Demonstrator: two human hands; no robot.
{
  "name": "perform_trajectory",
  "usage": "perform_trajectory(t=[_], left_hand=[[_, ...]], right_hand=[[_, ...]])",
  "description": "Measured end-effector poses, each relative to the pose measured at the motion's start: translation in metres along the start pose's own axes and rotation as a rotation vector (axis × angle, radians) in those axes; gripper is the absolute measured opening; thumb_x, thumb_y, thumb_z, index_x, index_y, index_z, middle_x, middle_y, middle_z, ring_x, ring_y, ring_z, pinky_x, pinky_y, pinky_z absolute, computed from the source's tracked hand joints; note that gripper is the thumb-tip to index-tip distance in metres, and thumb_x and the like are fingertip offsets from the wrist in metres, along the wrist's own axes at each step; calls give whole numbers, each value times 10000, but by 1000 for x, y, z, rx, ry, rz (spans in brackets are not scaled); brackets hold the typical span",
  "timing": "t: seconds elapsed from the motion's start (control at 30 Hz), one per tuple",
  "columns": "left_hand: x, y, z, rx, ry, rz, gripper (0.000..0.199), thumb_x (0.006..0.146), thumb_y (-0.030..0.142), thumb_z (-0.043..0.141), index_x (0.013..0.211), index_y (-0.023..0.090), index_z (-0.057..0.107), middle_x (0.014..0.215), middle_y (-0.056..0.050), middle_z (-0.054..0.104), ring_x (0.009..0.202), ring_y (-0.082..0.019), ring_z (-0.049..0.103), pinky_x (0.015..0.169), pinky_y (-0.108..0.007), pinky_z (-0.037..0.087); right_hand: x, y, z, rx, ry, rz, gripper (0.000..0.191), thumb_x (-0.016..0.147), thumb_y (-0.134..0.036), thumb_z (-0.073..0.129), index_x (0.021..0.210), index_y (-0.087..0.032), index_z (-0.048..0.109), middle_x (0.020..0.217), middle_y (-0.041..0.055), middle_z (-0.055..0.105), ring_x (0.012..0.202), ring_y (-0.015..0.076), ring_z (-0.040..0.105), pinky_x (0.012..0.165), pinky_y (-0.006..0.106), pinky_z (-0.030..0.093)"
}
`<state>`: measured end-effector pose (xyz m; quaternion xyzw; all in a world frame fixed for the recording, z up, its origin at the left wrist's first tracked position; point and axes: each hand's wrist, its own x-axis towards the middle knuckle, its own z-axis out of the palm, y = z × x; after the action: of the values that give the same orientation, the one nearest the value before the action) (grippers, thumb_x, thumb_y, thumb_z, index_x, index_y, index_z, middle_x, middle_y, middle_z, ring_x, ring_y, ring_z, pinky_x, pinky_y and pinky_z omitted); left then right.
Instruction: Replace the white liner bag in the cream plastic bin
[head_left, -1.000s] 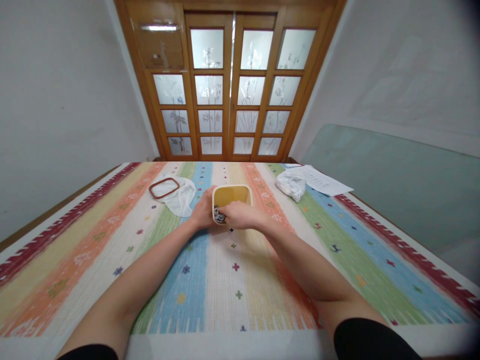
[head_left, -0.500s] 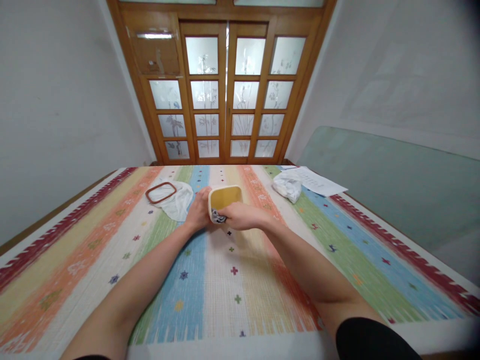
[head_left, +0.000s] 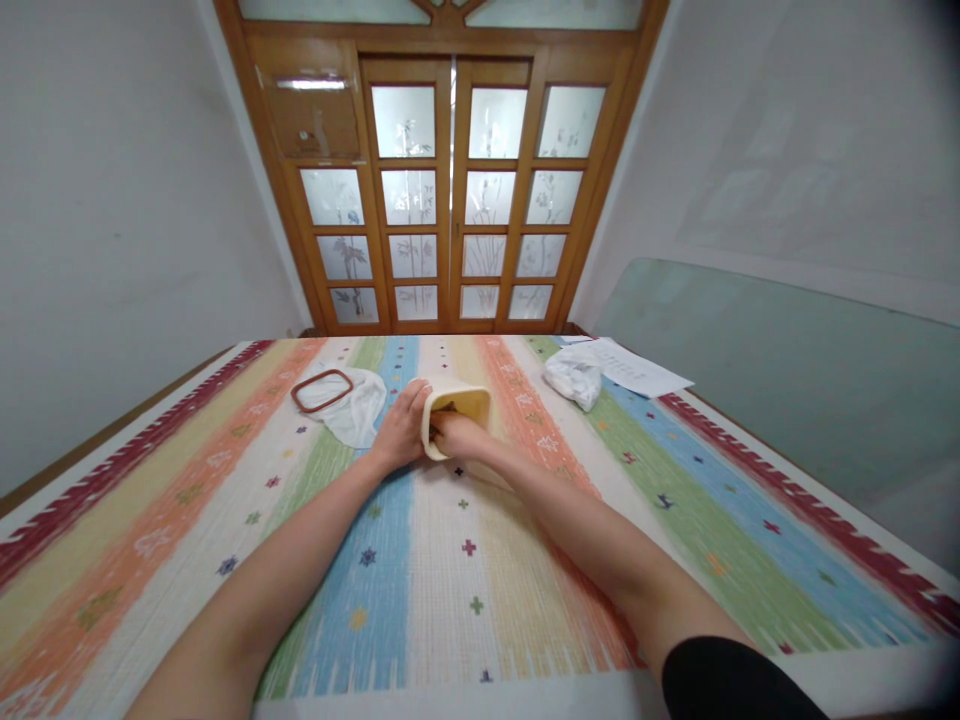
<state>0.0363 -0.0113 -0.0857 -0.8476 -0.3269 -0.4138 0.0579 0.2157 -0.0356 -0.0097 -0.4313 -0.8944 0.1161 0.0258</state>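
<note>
A cream, rounded-square bin (head_left: 474, 403) with a yellow inside stands tilted at the middle of the table, its mouth towards me. My left hand (head_left: 401, 428) is closed around its left side from outside. Inside the mouth is my right hand (head_left: 454, 436), its fingers mostly hidden by the bin's wall and rim. A dark patterned cloth (head_left: 448, 408) shows only as a small patch at those fingers. Left of my left hand, a white plastic bag (head_left: 360, 408) lies spread out, with a reddish-brown rectangular ring (head_left: 321, 374) on it.
A crumpled white plastic bag (head_left: 574, 377) lies to the right, beside printed paper sheets (head_left: 641, 368). A striped cloth (head_left: 450, 560) covers the table. Beyond its far edge are wooden doors (head_left: 454, 200) with glass panes; a pale green board (head_left: 750, 350) leans along the right wall.
My right hand has gone deeper into the bin with the cloth, which is now mostly hidden. The bin has tipped further towards me, and my left hand has shifted with it. The view tilts slightly up.
</note>
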Motion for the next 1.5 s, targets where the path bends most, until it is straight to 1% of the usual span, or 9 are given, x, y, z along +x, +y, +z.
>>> perform_trajectory(t=[0.1,0.33,0.53,0.77,0.9,1.0,1.13,1.27,1.5], left_hand=[[0,-10,-1,-52,61,-107,1076,720,255,836,1600,253,217,1550,-200,421,1483,-398,425,1215,-640,401],[-9,-41,3,-356,178,-231,1151,649,483,915,1563,185,282,1499,-206,483,1379,-371,526,1195,-607,417],[-12,-42,-2,-171,165,-204,1125,734,466,870,1619,207,224,1599,-210,387,1516,-392,374,1258,-636,323],[-4,-7,-3,-4,43,-112,1117,819,329,792,1680,250,85,1694,-200,265,1590,-375,274,1271,-618,318],[-1,7,4,114,48,-81,1263,756,319,838,1688,246,-12,1741,-226,102,1625,-444,113,1271,-726,178],[-1,4,5,157,89,-101,1260,760,275,822,1687,236,-30,1726,-248,123,1617,-455,130,1265,-742,156],[-3,-10,0,83,131,-103,1253,746,313,836,1677,213,4,1645,-253,280,1561,-424,290,1258,-660,298],[-5,-24,-5,-16,170,-169,1305,676,416,894,1657,206,60,1606,-234,338,1503,-414,379,1241,-627,356],[-8,-39,-9,-72,140,-162,1350,631,473,918,1647,202,71,1609,-231,331,1519,-415,364,1268,-624,324]], right_hand=[[-4,2,-4,-66,31,-11,251,983,-174,537,1138,-106,722,1153,166,761,1020,270,727,862,320,529],[-26,-13,-27,-171,184,-211,215,991,-274,553,1137,-178,678,1163,114,756,1037,258,704,858,314,480],[-16,-6,-17,-220,225,-157,196,994,-195,553,1153,-167,665,1150,121,743,1059,257,688,928,333,474],[8,9,9,319,525,213,320,1076,-316,468,1280,-116,613,1244,176,715,1141,263,686,956,332,515],[13,4,16,602,599,175,367,1082,-330,445,1362,-138,586,1260,154,715,1180,239,681,990,332,525],[10,-6,15,608,545,126,341,1062,-338,493,1293,-126,626,1228,160,726,1139,254,690,974,341,525],[0,-14,4,461,437,105,262,1035,-237,490,1185,-115,667,1163,168,750,1052,269,698,901,334,511],[-14,-11,-15,225,317,-60,267,932,-94,507,1106,-151,702,1148,122,763,1022,248,690,851,302,474],[-39,-8,-44,-137,220,-183,256,948,-171,579,1166,-175,713,1140,125,752,1031,253,671,882,334,441]])
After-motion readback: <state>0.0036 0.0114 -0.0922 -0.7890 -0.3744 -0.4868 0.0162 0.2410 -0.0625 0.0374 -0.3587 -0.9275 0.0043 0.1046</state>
